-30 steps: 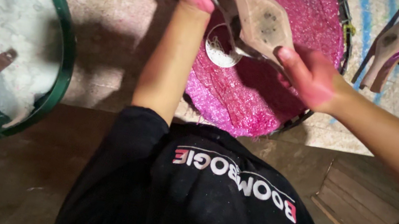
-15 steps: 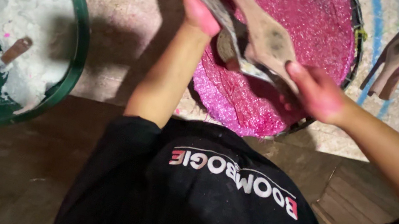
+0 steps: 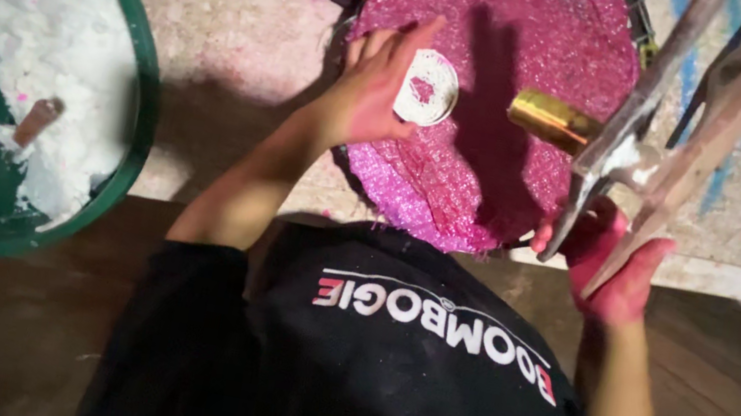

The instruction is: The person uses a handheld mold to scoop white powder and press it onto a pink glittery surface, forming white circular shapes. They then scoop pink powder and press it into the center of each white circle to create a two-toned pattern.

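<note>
Left hand [image 3: 372, 97] lies spread, fingertips touching the small white disc [image 3: 427, 87] on the pink glitter sheet [image 3: 503, 89]; the disc is set there, sheet otherwise bare. Right hand [image 3: 612, 266], just right of the sheet's lower edge, grips 2 long blades [image 3: 649, 125], lifted clear since 0.5 s ago. Green tub [image 3: 141, 97] of white powder sits far left.

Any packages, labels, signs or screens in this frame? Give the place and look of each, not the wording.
Printed strip on the black shirt: across the chest, bottom centre, white block letters with red end letters, seen upside down.
No packages, signs or screens show.
</note>
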